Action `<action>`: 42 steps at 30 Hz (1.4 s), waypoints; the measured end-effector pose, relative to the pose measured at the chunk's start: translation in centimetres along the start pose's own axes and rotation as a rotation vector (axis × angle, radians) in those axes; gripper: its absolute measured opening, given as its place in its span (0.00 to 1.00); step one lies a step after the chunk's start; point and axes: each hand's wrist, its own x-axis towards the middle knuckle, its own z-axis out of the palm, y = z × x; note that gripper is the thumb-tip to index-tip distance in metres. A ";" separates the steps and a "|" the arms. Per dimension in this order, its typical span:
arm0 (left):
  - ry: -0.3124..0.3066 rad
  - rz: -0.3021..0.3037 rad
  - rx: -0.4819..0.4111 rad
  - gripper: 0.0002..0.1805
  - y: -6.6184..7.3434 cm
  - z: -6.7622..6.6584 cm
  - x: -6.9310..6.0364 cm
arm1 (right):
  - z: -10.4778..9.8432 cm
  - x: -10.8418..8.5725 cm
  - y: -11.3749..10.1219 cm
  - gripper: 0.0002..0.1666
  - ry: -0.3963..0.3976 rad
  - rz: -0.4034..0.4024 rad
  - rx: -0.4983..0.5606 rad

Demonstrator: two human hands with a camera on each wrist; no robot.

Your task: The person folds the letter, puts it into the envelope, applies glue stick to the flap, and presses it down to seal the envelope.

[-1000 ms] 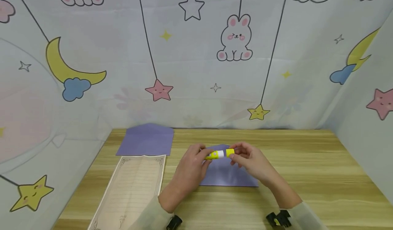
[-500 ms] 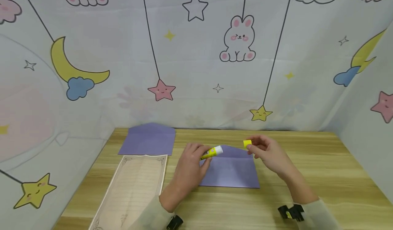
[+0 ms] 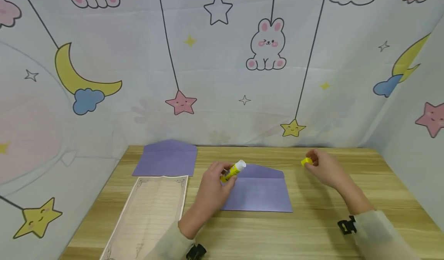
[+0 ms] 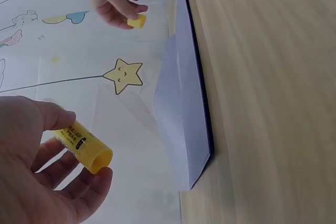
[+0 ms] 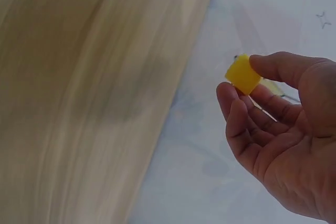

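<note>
My left hand point(image 3: 214, 184) grips a yellow glue stick point(image 3: 233, 171), its white end tilted up and to the right. In the left wrist view the tube point(image 4: 86, 144) lies between thumb and fingers, its hollow yellow end facing the camera. Below that hand, a purple envelope point(image 3: 258, 194) lies on the table with its flap spread toward the back. Off to the right, above the table, my right hand point(image 3: 327, 170) pinches a small yellow cap point(image 3: 306, 161). The right wrist view shows this cap point(image 5: 244, 74) between thumb and fingertips.
A second purple envelope point(image 3: 165, 160) lies at the back left of the wooden table point(image 3: 360, 186). In front of it is a lined sheet of letter paper point(image 3: 152, 210) with a decorated border. A printed cloth point(image 3: 222, 71) hangs behind the table.
My right hand has pulled the cap away from the glue stick and moved right with it. The left hand stays over the envelope, and the glue stick has tipped more upright.
</note>
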 end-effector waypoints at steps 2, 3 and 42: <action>0.002 -0.023 -0.031 0.16 -0.1 0.0 0.1 | -0.1 0.3 0.7 0.21 -0.011 0.009 -0.049; 0.002 -0.035 -0.043 0.16 -0.1 0.0 0.1 | -0.2 0.4 0.9 0.20 -0.015 0.007 -0.071; 0.006 -0.423 -0.519 0.18 0.1 -0.4 0.8 | 2.2 -1.1 -5.8 0.27 0.035 -0.140 0.088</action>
